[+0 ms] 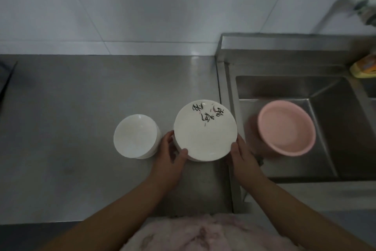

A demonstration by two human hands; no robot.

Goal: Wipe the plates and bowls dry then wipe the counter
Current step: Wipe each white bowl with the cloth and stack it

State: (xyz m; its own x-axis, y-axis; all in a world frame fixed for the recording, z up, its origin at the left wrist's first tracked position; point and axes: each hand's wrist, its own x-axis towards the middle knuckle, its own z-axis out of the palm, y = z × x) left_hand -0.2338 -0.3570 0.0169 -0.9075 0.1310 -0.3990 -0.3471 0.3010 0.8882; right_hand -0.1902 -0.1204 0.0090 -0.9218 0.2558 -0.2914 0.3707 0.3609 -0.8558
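Both hands hold a stack of white plates (205, 132) between them over the steel counter (81, 108); the top plate bears black calligraphy and pink petals. The left hand (169, 155) grips the stack's near-left edge, thumb on the rim, fingers curled beneath. The right hand (242, 153) clasps the near-right edge, thumb along the rim. Just beyond the left hand sits a stack of white bowls (135, 135). Past the right hand, a pink basin (286, 128) lies in the sink (325, 161).
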